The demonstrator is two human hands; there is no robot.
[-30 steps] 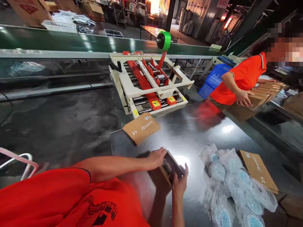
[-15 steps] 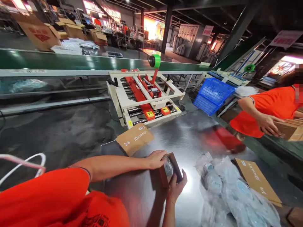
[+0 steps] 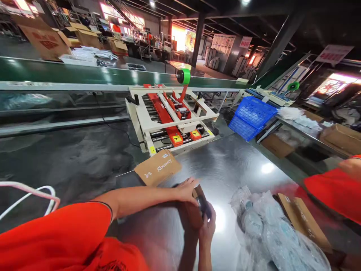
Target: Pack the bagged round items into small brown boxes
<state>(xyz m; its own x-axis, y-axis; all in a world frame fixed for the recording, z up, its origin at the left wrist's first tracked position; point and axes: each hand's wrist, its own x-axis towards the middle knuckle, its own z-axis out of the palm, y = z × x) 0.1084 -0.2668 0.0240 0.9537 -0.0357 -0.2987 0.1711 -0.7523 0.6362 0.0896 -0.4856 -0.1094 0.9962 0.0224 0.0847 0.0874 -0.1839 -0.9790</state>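
Between my hands, a small open brown cardboard box stands tilted on the shiny metal table. My left hand grips its far left edge. The fingers of my right hand close round its near right side. Inside the box, partly hidden by my hands, is something in clear plastic wrap. A flattened brown carton with white lettering lies beyond my left hand. To the right of my right hand is a pile of plastic-wrapped pieces, pale blue and clear.
A tape-sealing machine with a green tape roll adjoins the table's far edge. Behind it runs a green conveyor. Blue crates stand at the right. Brown cardboard lies behind the pile. A co-worker's orange clothing shows at the right edge.
My right hand has drawn in tighter against the box, and the box has turned slightly. The co-worker at the right has moved mostly out of view, along with the cardboard they held.
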